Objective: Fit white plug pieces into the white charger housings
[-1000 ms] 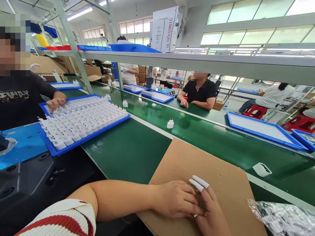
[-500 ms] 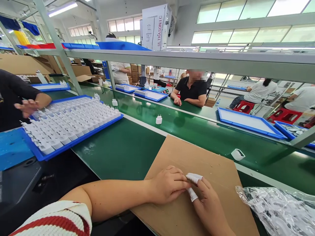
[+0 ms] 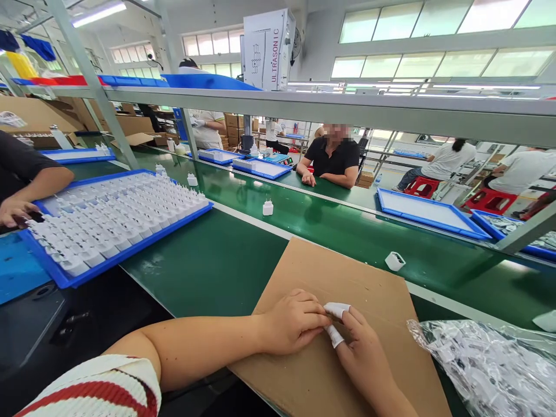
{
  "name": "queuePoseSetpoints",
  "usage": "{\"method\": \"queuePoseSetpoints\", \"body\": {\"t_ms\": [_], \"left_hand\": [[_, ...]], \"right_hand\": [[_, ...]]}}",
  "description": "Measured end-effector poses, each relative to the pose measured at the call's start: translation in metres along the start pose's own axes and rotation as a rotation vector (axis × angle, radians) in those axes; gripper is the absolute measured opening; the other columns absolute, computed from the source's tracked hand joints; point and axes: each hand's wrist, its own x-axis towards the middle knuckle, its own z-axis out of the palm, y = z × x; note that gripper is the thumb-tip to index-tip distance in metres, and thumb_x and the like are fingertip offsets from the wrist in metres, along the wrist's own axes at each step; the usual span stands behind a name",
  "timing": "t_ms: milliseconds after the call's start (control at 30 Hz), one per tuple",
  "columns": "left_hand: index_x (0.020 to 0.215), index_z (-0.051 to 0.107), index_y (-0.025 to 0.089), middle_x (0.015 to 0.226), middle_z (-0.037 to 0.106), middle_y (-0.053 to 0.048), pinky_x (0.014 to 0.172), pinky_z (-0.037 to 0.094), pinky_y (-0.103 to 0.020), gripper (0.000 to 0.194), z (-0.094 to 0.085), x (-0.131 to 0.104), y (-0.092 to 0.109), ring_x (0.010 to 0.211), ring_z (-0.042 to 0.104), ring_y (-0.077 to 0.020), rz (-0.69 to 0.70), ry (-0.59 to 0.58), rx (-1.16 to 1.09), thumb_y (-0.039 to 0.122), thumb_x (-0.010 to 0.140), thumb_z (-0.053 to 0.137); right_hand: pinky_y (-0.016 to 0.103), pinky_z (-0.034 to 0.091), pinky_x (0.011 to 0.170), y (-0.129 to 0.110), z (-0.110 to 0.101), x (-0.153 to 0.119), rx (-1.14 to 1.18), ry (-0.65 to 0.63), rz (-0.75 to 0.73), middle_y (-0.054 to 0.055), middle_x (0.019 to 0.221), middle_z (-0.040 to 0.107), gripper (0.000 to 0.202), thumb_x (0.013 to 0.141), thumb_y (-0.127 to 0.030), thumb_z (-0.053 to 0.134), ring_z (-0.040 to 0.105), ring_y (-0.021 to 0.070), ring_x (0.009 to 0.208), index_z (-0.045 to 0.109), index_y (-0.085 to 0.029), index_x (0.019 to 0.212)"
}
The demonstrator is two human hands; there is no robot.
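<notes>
My left hand [image 3: 293, 322] rests on a brown cardboard sheet [image 3: 347, 284], its fingers bent together and pointing right. My right hand [image 3: 360, 341] has white covers on its thumb and a finger, and their tips meet the fingertips of my left hand. Whether anything small sits between the fingertips cannot be made out. Beyond the cardboard, a white plug housing [image 3: 268, 208] stands upright on the green belt [image 3: 321, 223], and another white housing [image 3: 395, 261] lies tilted with its opening showing. A clear bag of white parts [image 3: 499, 365] is to the right of my right hand.
At left, a blue tray [image 3: 143, 248] holds rows of white plug housings, with a co-worker's hand [image 3: 15, 211] at its edge. A metal shelf [image 3: 304, 103] crosses above the belt. A person in black sits across it. Blue trays line the far side.
The housings on the belt have shifted left, and another white piece has appeared at the right edge. The co-worker's hand has moved down and left. My hands have stayed together.
</notes>
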Motion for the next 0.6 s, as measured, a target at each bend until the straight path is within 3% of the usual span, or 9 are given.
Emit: {"method": "queuePoseSetpoints", "body": {"t_ms": [400,600], "left_hand": [[0.111,0.071,0.018,0.105,0.076,-0.006,0.087,0.048,-0.033,0.022,-0.0037,0.0010,0.0019,0.100,0.064,-0.0175,0.012,-0.009,0.012,0.024,0.101,0.053],[0.112,0.072,0.020,0.109,0.076,-0.006,0.090,0.049,-0.034,0.022,-0.0065,0.0018,0.0012,0.104,0.065,-0.0177,-0.008,-0.066,-0.007,0.022,0.100,0.053]], "right_hand": [[0.035,0.060,0.080,-0.0014,-0.0046,0.0004,-0.028,-0.067,0.042,0.007,0.101,0.074,0.033,0.083,-0.016,0.050,0.071,0.0226,0.095,0.073,-0.024,0.106],[0.032,0.056,0.075,0.0002,-0.0073,0.0018,-0.059,-0.091,0.050,0.006,0.092,0.071,0.024,0.086,-0.014,0.049,0.069,0.0218,0.089,0.071,-0.024,0.088]]}}
